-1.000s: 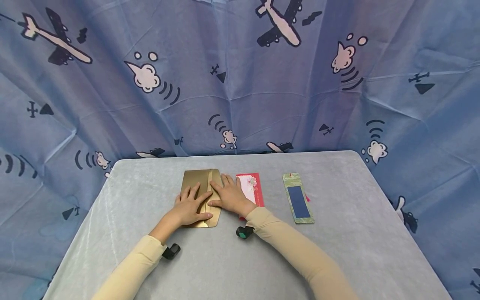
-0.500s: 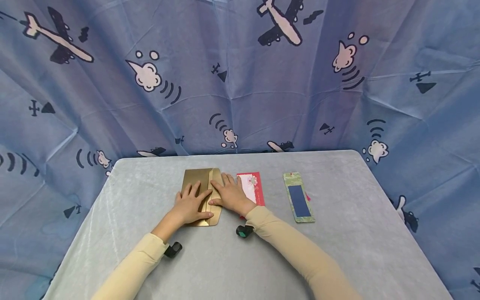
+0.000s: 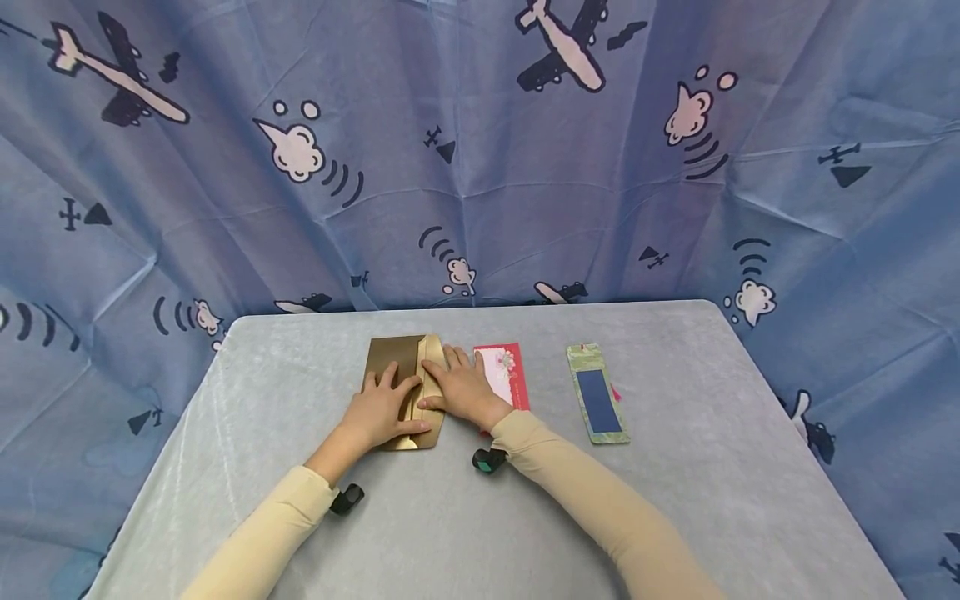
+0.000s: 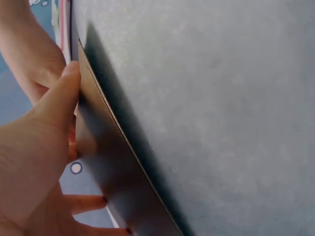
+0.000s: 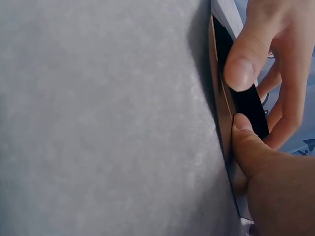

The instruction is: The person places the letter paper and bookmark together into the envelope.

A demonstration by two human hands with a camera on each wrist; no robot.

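While both my hands lie flat on the gold envelope [image 3: 405,392], little differs from a second ago: the envelope sits in the same spot near the middle of the table [image 3: 675,500], and my left hand [image 3: 378,410] has only crept a touch toward the fold line, thumb now along the lower edge. My right hand [image 3: 461,390] has not shifted. I judge the flap is being pressed down and creased, with that step close to finished.

Left hand: fingers straight, spread, palm down on the envelope's left half; nothing gripped. Left wrist view shows the thumb [image 4: 59,98] laid against the envelope's edge.

Right hand: fingers extended, pressing the folded flap along the envelope's right side; nothing gripped. Right wrist view shows thumb tip [image 5: 246,142] and a fingertip bearing on the dark flap edge.

Just beside my right hand, partly under it: a red card [image 3: 508,371] with a white floral panel. Farther right, well apart: a green bookmark [image 3: 596,406] with a dark blue centre, lying flat.

Surface: grey, slightly velvety cloth over the table, rounded far corners. Behind and around: a blue curtain [image 3: 480,167] printed with aeroplanes and clouds, creased.
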